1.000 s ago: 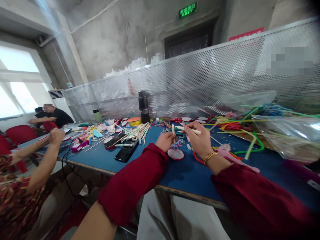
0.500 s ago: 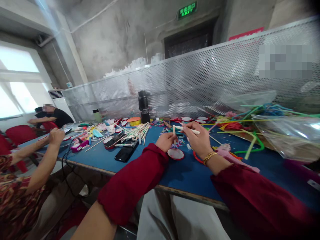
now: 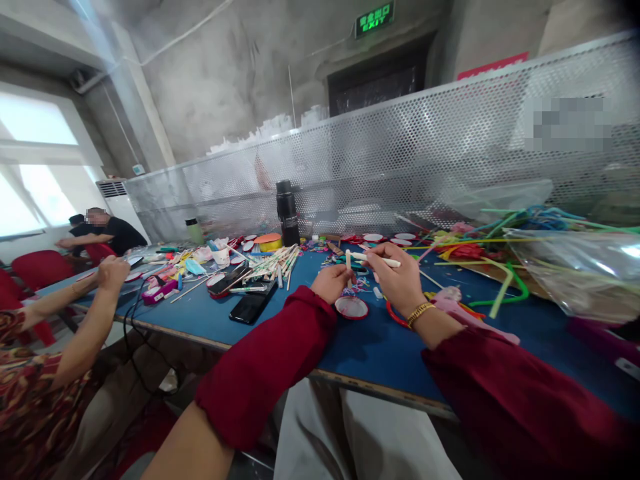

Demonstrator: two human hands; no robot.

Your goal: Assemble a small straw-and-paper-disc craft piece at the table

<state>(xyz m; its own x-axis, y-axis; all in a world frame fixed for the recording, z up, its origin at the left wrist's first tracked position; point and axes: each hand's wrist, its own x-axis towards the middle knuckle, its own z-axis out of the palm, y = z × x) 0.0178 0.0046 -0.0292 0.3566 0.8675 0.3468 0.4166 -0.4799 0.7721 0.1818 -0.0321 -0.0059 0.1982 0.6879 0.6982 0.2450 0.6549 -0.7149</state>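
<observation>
Glowing green above the dark doorway, a sign (image 3: 375, 19) is reading "EXIT" under a line of characters too small to make out. Beyond the round red-rimmed disc (image 3: 351, 307) on the blue worktop (image 3: 380, 353), both hands are working close together. The left hand (image 3: 330, 282) is curling shut around a short white stick (image 3: 348, 259), which is standing upright with its long axis vertical, its top poking out above the fingers. The right hand (image 3: 397, 279) is pinching a white pen-like stick (image 3: 376, 259) between thumb and fingertips; it is lying nearly level, its far tip pointing left toward the upright stick and just beside it. A black flask (image 3: 287, 213) is standing farther back from the disc.
</observation>
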